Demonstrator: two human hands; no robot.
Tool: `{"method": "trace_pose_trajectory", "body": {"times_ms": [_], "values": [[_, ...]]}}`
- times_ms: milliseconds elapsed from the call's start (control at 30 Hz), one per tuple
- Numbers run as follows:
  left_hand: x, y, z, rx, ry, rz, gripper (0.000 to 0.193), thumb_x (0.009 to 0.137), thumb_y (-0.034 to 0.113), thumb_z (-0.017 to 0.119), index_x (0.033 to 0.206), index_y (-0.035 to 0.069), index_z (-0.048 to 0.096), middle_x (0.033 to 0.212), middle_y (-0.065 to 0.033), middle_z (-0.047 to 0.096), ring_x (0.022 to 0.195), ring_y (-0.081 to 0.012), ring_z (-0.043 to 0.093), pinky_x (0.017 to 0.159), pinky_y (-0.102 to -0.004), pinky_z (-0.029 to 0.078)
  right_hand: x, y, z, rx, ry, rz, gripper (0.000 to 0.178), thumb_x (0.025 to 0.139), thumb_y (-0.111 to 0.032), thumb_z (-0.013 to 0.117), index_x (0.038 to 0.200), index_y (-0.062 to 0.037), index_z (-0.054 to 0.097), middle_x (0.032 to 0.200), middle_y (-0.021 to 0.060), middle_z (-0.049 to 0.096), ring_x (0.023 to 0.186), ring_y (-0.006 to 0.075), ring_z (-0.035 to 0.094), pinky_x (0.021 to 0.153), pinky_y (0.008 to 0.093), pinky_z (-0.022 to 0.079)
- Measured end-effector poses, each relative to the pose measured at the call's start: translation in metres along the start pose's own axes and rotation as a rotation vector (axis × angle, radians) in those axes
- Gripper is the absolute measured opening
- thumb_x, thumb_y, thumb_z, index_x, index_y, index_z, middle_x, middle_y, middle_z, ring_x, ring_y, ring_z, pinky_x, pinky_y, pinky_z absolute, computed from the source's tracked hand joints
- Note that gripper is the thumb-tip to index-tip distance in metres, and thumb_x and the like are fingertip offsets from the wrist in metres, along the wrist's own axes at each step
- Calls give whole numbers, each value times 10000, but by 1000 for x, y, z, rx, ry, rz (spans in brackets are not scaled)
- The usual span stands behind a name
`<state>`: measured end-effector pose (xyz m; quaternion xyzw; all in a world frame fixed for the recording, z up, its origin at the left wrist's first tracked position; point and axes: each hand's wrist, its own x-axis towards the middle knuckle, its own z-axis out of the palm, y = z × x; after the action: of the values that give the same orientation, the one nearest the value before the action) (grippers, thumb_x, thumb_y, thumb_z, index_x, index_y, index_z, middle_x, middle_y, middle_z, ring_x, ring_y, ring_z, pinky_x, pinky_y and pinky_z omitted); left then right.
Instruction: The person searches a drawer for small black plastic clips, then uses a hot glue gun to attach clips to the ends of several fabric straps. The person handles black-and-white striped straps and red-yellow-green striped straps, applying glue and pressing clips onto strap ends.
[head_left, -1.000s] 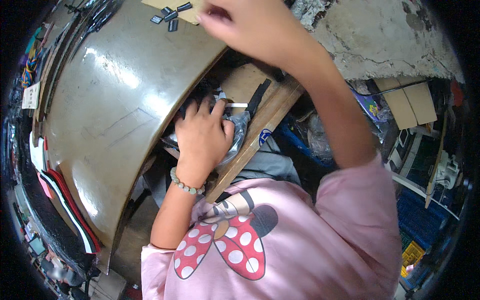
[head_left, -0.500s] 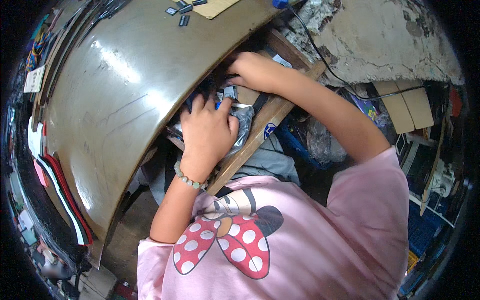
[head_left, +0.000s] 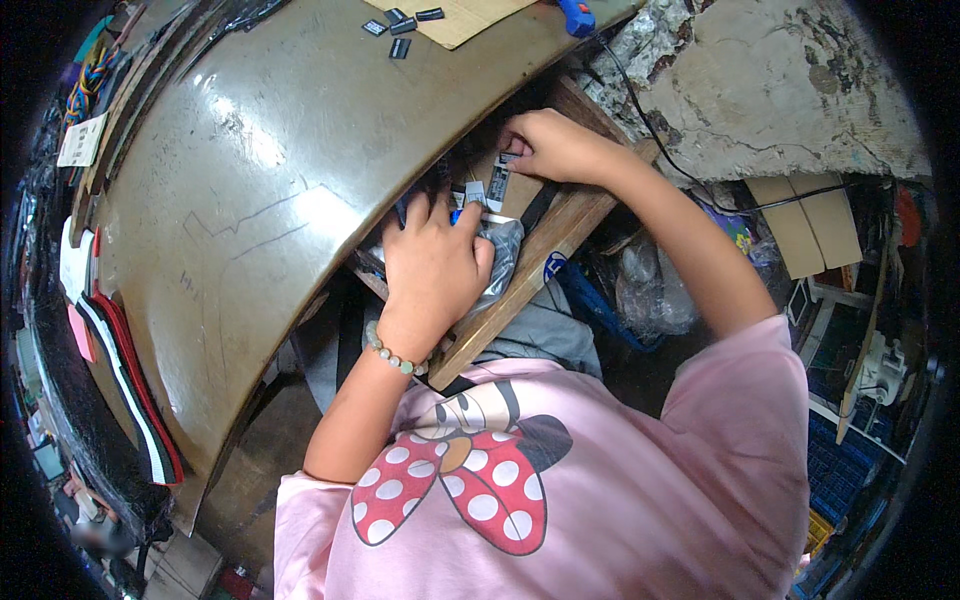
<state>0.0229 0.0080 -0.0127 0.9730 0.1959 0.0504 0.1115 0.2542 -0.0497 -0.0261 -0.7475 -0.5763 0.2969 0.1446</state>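
A wooden drawer [head_left: 520,273] is pulled out from under the tabletop. Inside it, my right hand [head_left: 560,147] pinches the upper end of a thin black-and-silver piece that looks like a phone battery [head_left: 498,184]. My left hand [head_left: 432,265] reaches over the drawer's near side with fingers spread. Its fingertips go in among the contents under the table edge, where they are partly hidden. Beside its thumb lies a grey plastic bag [head_left: 505,255]. A small silver-grey flat piece [head_left: 475,191] sits just beyond its index finger.
On the brown tabletop [head_left: 270,190] several small black flat pieces [head_left: 402,25] lie beside a cardboard sheet [head_left: 470,18]. A blue tool [head_left: 577,17] rests at its far edge. A black cable [head_left: 640,110] runs past a worn wall [head_left: 780,80]. Cardboard [head_left: 805,225] stands at right.
My right hand has come back from under the table edge, and the battery-like piece now shows in its fingers. My left hand stays in the drawer. The view has shifted slightly.
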Motion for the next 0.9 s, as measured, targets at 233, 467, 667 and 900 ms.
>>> {"method": "trace_pose_trajectory", "body": {"times_ms": [233,467,667,900], "values": [[0,1,2,25,11,-9,353,849,275,526,1146,131,652,1224,-132,628,1121,-324,560,818,-497,492,-6,1,-2,-144,-49,-25,259,788,-177,768,875,26,634,852,186,641,855,343,635,763,430,505],[5,2,-3,86,-23,13,381,855,285,519,1168,106,640,1142,-136,646,1049,-329,588,800,-493,510,-6,1,10,-143,29,1,203,761,-116,728,893,33,686,953,238,675,945,393,653,821,444,525],[43,5,1,-30,-123,-89,492,883,347,485,1266,53,577,1093,-197,653,954,-368,663,808,-479,546,6,-3,12,-226,-69,151,275,740,-112,758,953,34,665,955,228,689,962,379,659,828,425,528],[48,4,2,26,-284,-159,564,882,400,474,1289,22,574,1198,-239,614,1045,-365,643,886,-463,530,-2,-2,12,-244,-12,108,235,736,-67,739,946,19,679,990,224,690,983,377,658,857,426,524]]}}
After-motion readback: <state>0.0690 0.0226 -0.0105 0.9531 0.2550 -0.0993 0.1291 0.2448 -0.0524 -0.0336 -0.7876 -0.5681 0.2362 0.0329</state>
